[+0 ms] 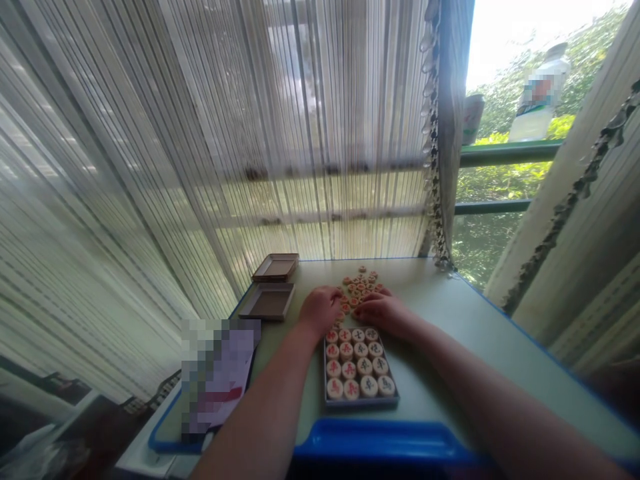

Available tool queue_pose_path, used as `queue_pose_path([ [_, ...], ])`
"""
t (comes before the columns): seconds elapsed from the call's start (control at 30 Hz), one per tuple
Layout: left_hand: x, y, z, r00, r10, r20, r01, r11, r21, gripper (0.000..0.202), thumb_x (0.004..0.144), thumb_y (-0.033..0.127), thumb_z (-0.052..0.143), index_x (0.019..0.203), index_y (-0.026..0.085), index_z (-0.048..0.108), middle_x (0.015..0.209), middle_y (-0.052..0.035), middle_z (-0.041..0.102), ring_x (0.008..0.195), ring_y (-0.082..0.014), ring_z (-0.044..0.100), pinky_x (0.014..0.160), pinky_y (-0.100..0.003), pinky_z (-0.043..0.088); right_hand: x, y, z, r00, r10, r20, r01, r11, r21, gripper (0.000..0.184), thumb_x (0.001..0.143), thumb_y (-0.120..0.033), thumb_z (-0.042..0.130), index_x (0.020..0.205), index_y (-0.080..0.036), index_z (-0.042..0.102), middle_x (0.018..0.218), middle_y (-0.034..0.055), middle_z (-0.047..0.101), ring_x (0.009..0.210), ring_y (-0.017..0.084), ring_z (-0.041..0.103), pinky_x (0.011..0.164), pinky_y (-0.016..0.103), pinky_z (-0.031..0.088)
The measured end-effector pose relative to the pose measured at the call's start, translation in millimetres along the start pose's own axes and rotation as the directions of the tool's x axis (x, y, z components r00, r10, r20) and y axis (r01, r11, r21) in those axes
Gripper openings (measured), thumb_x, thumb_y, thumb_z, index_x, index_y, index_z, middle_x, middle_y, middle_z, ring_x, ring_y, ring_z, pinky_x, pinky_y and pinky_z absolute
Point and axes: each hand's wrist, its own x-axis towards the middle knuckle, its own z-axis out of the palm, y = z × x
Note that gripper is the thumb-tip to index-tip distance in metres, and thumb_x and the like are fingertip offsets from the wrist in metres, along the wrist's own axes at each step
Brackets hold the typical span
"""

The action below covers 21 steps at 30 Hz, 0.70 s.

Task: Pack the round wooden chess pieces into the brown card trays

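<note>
Loose round xiangqi pieces (364, 288) with red and dark characters lie heaped on the pale green table, between my two hands. My left hand (319, 310) rests at the heap's left side with its fingers curled inward; whatever they hold, if anything, is hidden. At the right side, my right hand (384, 312) reaches in with its fingers stretched and apart, the tips touching or close to the nearest pieces. Between my forearms sits a shallow box (363, 403), filled with xiangqi pieces in neat rows, red characters mostly on the left and dark ones on the right.
Two open, shallow box parts (267, 317) lie at the table's left edge. A partly blurred phone-like slab (235, 373) is beside my left forearm. A blue tray-like edge (380, 440) borders the near side. String curtains (320, 133) hang behind; a bottle (540, 93) stands on the railing.
</note>
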Motion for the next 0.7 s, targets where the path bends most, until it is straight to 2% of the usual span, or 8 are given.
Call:
queue_pose_path([
  [0.13,-0.8,3.0,-0.8,0.998,-0.034,0.046,0.034,0.999,0.001,0.023,0.076,0.016,0.047,0.085,0.018,0.068,0.088,-0.0040,0.068,0.085,-0.0160,0.059,0.083,-0.026,0.044,4.2,0.4,2.8,0.999,0.035,-0.008,-0.036,0.998,-0.043,0.016,0.072,-0.036,0.061,0.078,-0.024,0.071,0.079,0.0029,0.068,0.084,0.021,0.053,0.081,0.037,0.040],
  [0.23,-0.9,2.4,0.3,0.997,-0.064,0.050,0.064,0.998,0.002,0.024,0.076,0.017,0.047,0.086,0.018,0.068,0.090,-0.0043,0.068,0.086,-0.0160,0.059,0.083,-0.026,0.043,5.2,0.6,2.5,0.997,0.078,-0.018,-0.079,0.995,-0.062,0.010,0.070,-0.029,0.061,0.072,-0.025,0.069,0.072,0.0012,0.067,0.084,0.021,0.053,0.078,0.035,0.040],
  [0.37,-1.5,0.6,1.5,0.998,-0.050,0.038,0.049,0.999,0.007,0.023,0.075,0.017,0.047,0.085,0.019,0.068,0.089,-0.0043,0.068,0.085,-0.0164,0.059,0.082,-0.027,0.044,4.4,0.0,-0.3,0.991,0.134,0.010,-0.134,0.990,0.031,0.014,0.067,-0.018,0.057,0.072,-0.023,0.069,0.069,0.0008,0.065,0.082,0.019,0.054,0.078,0.033,0.042],
  [0.57,-7.4,12.7,-7.2,0.987,-0.153,-0.053,0.149,0.986,-0.070,0.024,0.076,0.017,0.048,0.086,0.019,0.069,0.091,-0.0041,0.068,0.087,-0.0156,0.060,0.083,-0.025,0.044,2.3,-1.9,0.4,0.972,0.229,-0.044,-0.225,0.971,0.077,0.012,0.066,-0.029,0.062,0.071,-0.020,0.069,0.069,0.0034,0.063,0.085,0.021,0.055,0.077,0.034,0.045],
  [0.67,-9.9,21.9,-18.1,0.975,-0.222,-0.001,0.220,0.965,-0.145,0.022,0.075,0.019,0.050,0.086,0.018,0.069,0.086,-0.0043,0.069,0.081,-0.0158,0.062,0.076,-0.025,0.046,-0.5,-11.2,-7.8,0.946,0.304,-0.108,-0.279,0.940,0.195,0.018,0.068,-0.031,0.060,0.079,-0.018,0.068,0.078,0.0054,0.064,0.080,0.019,0.058,0.074,0.033,0.046],
  [0.7,-11.1,24.7,-22.0,0.972,-0.235,0.002,0.232,0.959,-0.162,0.022,0.075,0.020,0.050,0.086,0.017,0.069,0.086,-0.0049,0.070,0.080,-0.0160,0.062,0.075,-0.025,0.046,-2.7,-17.4,-13.0,0.949,0.295,-0.108,-0.261,0.932,0.253,0.022,0.070,-0.033,0.059,0.082,-0.017,0.067,0.081,0.0055,0.065,0.078,0.018,0.059,0.072,0.032,0.047],
])
